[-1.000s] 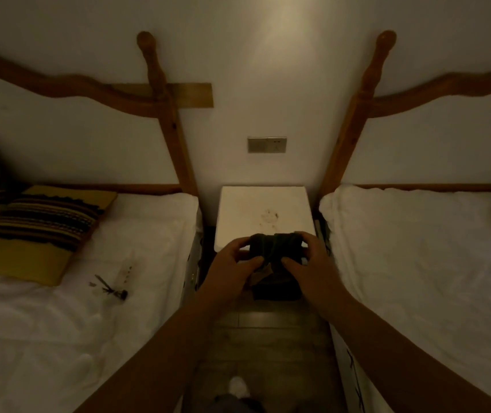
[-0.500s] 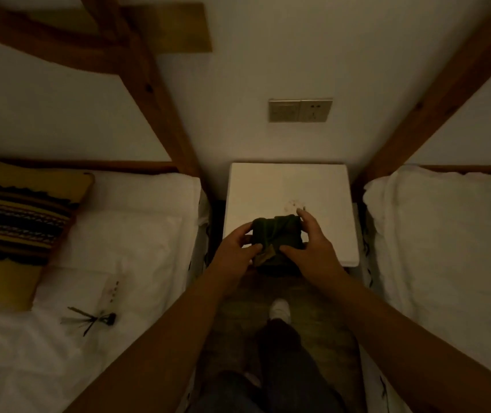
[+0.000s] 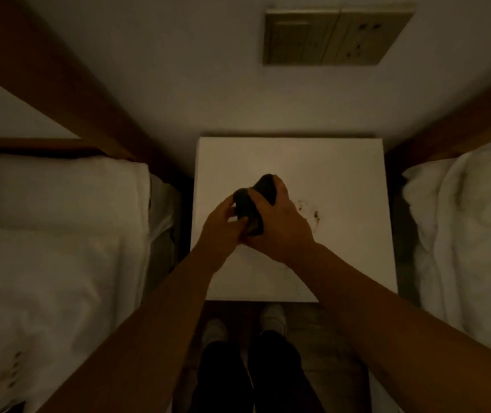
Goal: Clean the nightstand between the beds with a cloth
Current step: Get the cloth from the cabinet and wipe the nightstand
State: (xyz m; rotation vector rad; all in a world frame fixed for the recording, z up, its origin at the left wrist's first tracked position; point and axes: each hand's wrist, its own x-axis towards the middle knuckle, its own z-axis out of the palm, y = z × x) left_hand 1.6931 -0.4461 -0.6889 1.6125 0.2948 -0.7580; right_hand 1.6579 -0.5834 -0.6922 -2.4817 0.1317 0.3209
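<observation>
The dark cloth [image 3: 253,204] is bunched into a compact wad above the centre of the white nightstand [image 3: 342,257], held between both hands. The right hand [image 3: 280,225] grips it from the 3 o'clock side, fingers [image 3: 278,189] curled over the far end of the wad. The left hand [image 3: 223,228] holds it from the 9 o'clock side, thumb and fingers pinched on the near end. Whether the cloth touches the nightstand top cannot be told. A cluster of dark stains [image 3: 312,213] lies on the top at 3 o'clock from the hands, just beside the right hand. White-sheeted beds flank the nightstand at 9 o'clock [image 3: 59,248] and 3 o'clock [image 3: 461,234]. A wall socket plate [image 3: 333,37] sits at 12 o'clock. The person's shoes [image 3: 272,318] stand on the floor at 6 o'clock.
</observation>
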